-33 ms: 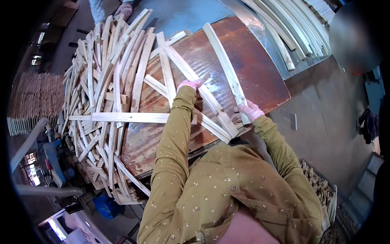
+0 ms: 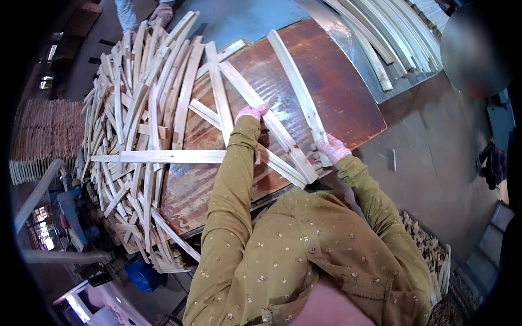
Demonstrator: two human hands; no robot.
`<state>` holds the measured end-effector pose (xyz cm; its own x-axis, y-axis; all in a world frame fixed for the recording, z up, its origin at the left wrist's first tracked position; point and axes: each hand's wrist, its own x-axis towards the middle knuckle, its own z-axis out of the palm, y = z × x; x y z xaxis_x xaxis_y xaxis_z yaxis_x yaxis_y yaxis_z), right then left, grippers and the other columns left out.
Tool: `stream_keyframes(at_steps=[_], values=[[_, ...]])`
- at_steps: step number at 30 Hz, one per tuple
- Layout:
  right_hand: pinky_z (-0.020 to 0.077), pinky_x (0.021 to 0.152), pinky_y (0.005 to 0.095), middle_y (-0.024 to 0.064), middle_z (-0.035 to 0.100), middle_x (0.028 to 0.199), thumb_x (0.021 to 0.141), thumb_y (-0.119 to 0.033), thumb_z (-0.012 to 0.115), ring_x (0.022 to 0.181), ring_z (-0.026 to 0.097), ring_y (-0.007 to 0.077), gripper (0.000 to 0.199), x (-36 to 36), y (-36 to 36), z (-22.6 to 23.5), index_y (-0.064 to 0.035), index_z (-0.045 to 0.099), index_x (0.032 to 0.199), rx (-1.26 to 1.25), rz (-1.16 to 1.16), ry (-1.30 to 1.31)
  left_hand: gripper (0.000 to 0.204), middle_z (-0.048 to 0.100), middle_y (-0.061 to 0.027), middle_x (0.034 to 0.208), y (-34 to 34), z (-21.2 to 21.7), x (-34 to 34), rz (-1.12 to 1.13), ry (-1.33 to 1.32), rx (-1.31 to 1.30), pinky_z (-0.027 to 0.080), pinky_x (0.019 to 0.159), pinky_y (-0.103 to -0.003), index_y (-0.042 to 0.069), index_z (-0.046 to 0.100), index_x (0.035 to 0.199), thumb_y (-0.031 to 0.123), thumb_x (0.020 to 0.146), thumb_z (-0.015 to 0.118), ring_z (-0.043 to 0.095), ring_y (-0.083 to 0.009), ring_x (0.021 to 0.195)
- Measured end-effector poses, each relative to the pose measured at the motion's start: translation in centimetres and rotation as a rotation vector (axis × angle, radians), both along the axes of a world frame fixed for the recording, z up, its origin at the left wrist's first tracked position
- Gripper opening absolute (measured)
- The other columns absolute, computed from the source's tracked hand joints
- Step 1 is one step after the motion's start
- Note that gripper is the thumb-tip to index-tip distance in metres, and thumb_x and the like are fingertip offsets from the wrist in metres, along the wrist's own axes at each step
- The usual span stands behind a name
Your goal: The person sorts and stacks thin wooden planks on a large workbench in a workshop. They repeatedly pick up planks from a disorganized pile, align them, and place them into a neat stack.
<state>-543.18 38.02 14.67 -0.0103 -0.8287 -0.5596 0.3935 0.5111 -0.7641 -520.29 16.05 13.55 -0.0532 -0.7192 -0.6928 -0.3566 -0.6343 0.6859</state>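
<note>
My left hand, in a pink glove, is closed on the side of a long pale wooden strip that slants down toward my waist. My right hand, also gloved in pink, grips the near end of a second, slightly curved wooden strip; its far end points away over the rusty brown board. Other loose strips lie beneath and beside my left arm, among them a crosswise strip partly hidden by the sleeve. The left fingertips are mostly out of sight behind the wood.
A large heap of wooden strips covers the left of the board. Beyond it is another person's gloved hand. Long strips lie on a metal surface at the far right. Stacked wood and a blue machine part are at left.
</note>
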Motion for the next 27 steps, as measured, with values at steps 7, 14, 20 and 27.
stream_keyframes(at_steps=[7,14,20,27], values=[[0.0477,0.089,0.0472,0.0263,0.058,0.118,0.082,-0.06,0.058,0.108,0.058,0.0422,0.082,3.9,-1.2,6.9,-0.0047,0.031,0.137,-0.041,0.679,1.025,0.076,0.067,-0.0186,0.094,2.2,6.9,-6.3,-0.287,-0.267,-0.178,0.048,0.082,-0.041,-0.004,0.053,0.118,0.059,0.076,0.064,0.065,-0.0345,0.086],[0.0485,0.091,0.0447,0.0204,0.059,0.123,0.089,-0.058,0.048,0.111,0.059,0.0376,0.072,-1.5,-3.8,9.9,-0.0108,0.039,0.142,-0.023,0.778,1.095,0.065,0.065,-0.022,0.108,-0.3,7.9,-10.6,-0.254,-0.602,-0.209,0.047,0.092,-0.042,0.006,0.034,0.13,0.025,0.078,0.067,0.064,-0.0341,0.105],[0.0437,0.101,0.0382,0.0168,0.054,0.133,0.089,-0.045,0.056,0.12,0.055,0.0305,0.061,-17.6,-10.1,9.8,-0.0059,0.047,0.135,0.075,0.191,1.444,0.086,0.06,-0.0243,0.119,-3.3,7.8,-11.5,-0.382,-0.841,-0.113,0.047,0.094,-0.047,-0.002,0.019,0.14,0.031,0.079,0.069,0.062,-0.0383,0.108],[0.0397,0.1,0.0414,0.016,0.055,0.128,0.086,-0.043,0.058,0.119,0.051,0.0313,0.06,-35.2,-22.0,6.0,-0.0057,0.044,0.13,0.041,0.334,1.705,0.102,0.045,-0.0246,0.136,0.3,8.6,-16.3,-0.301,-1.241,-0.958,0.045,0.098,-0.046,-0.003,0.015,0.148,0.03,0.071,0.072,0.054,-0.04,0.115]])
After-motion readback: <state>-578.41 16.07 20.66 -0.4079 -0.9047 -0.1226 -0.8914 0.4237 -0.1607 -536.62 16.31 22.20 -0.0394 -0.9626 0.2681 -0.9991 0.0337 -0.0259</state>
